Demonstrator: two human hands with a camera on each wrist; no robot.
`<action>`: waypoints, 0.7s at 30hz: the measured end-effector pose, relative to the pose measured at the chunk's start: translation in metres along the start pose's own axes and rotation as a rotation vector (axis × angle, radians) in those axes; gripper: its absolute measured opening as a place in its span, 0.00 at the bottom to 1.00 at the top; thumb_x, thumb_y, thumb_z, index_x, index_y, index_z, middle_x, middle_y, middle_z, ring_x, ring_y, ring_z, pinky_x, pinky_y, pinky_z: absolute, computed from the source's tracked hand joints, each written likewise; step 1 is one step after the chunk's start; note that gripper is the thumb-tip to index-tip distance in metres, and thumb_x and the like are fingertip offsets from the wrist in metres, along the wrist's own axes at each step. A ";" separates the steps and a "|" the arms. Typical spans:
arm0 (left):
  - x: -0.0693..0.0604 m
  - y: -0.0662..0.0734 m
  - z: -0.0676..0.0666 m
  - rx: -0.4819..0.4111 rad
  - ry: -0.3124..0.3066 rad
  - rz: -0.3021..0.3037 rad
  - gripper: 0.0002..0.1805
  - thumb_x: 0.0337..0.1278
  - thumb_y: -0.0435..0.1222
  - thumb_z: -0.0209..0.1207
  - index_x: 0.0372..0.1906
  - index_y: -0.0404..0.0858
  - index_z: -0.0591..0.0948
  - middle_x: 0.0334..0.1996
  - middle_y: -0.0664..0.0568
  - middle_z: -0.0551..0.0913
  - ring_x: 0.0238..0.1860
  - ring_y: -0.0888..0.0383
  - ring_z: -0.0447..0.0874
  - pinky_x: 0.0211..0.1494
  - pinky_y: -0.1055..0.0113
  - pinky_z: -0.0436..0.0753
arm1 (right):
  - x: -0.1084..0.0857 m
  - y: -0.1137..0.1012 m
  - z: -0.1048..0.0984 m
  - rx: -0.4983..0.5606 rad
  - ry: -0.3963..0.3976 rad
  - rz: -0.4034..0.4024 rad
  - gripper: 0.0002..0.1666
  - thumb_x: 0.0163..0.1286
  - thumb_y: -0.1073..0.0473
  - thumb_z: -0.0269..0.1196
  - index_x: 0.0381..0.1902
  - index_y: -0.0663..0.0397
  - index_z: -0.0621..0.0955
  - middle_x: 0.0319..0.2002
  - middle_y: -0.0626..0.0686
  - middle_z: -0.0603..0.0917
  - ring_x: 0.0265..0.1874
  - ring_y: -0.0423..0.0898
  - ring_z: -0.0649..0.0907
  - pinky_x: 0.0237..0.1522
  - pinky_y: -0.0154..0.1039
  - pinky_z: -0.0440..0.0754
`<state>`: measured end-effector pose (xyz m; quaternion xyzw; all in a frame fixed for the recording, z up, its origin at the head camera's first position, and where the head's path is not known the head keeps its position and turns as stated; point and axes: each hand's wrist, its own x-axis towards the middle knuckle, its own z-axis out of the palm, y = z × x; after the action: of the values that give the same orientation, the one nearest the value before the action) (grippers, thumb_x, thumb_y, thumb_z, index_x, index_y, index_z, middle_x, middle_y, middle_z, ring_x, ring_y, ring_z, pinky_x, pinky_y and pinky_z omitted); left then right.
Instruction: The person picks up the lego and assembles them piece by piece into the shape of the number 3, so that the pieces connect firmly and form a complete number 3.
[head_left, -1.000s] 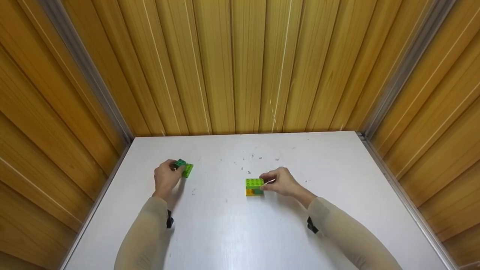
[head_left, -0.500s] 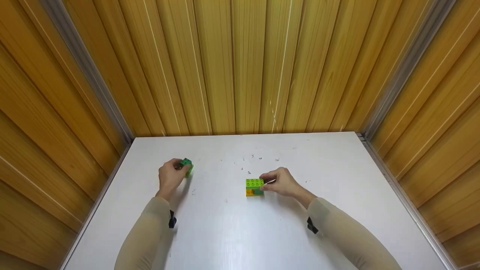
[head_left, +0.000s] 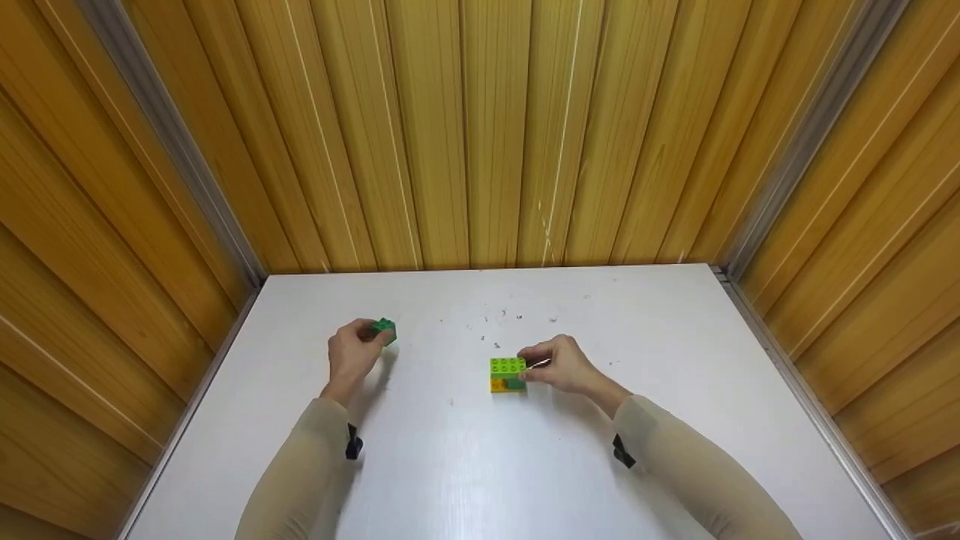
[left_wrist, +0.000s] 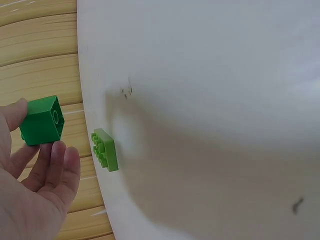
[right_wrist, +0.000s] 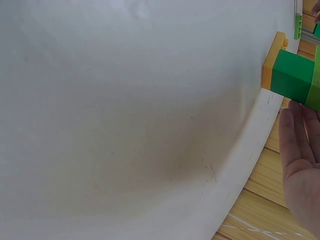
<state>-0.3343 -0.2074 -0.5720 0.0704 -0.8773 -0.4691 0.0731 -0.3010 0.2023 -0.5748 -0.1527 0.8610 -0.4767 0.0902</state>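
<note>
My left hand (head_left: pixel 352 354) pinches a dark green toy building block (head_left: pixel 386 330) between thumb and fingers, at the left of the table. In the left wrist view this block (left_wrist: pixel 42 121) is tilted, its hollow underside showing, apart from a flat lime green brick (left_wrist: pixel 106 150) on the table. That brick is hidden behind my hand and block in the head view. Right of centre, my right hand (head_left: pixel 566 365) grips the right side of a small brick stack. It has a lime top brick (head_left: pixel 507 365), a dark green middle block (right_wrist: pixel 293 75) and a yellow-orange base brick (right_wrist: pixel 272 62).
A white tabletop (head_left: pixel 450 465) with small dark marks lies under both hands. Wood-patterned panels (head_left: pixel 495 135) rise behind the table and at both sides, with grey metal strips (head_left: pixel 180 135) in the corners. Black straps (head_left: pixel 354 442) show at both wrists.
My left hand has moved to the right with the dark green block, which now covers the lime brick in the head view. My right hand and the stack stay in place.
</note>
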 end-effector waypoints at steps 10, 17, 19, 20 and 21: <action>-0.005 0.015 0.012 -0.004 -0.002 0.063 0.23 0.73 0.46 0.73 0.63 0.37 0.89 0.53 0.42 0.94 0.54 0.46 0.94 0.61 0.49 0.92 | -0.001 -0.001 0.000 -0.005 0.011 0.016 0.25 0.67 0.62 0.82 0.61 0.59 0.92 0.57 0.60 0.96 0.56 0.56 0.95 0.59 0.46 0.94; -0.011 0.027 0.021 -0.021 -0.027 0.065 0.23 0.72 0.45 0.74 0.63 0.38 0.89 0.52 0.43 0.94 0.54 0.48 0.92 0.61 0.50 0.91 | -0.001 -0.002 0.001 -0.011 0.008 0.007 0.27 0.68 0.62 0.81 0.63 0.63 0.90 0.57 0.61 0.95 0.56 0.56 0.95 0.60 0.47 0.94; -0.012 0.031 0.023 -0.017 -0.033 0.066 0.23 0.72 0.46 0.74 0.63 0.38 0.89 0.53 0.44 0.94 0.55 0.48 0.92 0.61 0.51 0.91 | -0.001 -0.001 0.001 -0.014 0.008 0.004 0.27 0.68 0.62 0.81 0.63 0.63 0.90 0.57 0.61 0.95 0.56 0.56 0.95 0.60 0.47 0.94; -0.013 0.032 0.024 -0.017 -0.034 0.066 0.22 0.72 0.46 0.74 0.63 0.39 0.89 0.52 0.44 0.94 0.55 0.48 0.91 0.61 0.52 0.91 | -0.001 -0.001 0.001 -0.013 0.008 0.006 0.27 0.68 0.62 0.81 0.63 0.63 0.90 0.57 0.60 0.95 0.56 0.56 0.95 0.60 0.47 0.94; -0.014 0.034 0.025 -0.019 -0.034 0.067 0.22 0.72 0.46 0.75 0.63 0.39 0.89 0.52 0.45 0.94 0.55 0.48 0.91 0.61 0.52 0.91 | -0.001 -0.001 0.001 -0.012 0.008 0.008 0.27 0.68 0.62 0.81 0.63 0.63 0.90 0.57 0.60 0.95 0.56 0.55 0.95 0.61 0.47 0.94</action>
<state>-0.3275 -0.1656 -0.5587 0.0324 -0.8759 -0.4757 0.0744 -0.2992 0.2010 -0.5743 -0.1476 0.8647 -0.4720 0.0877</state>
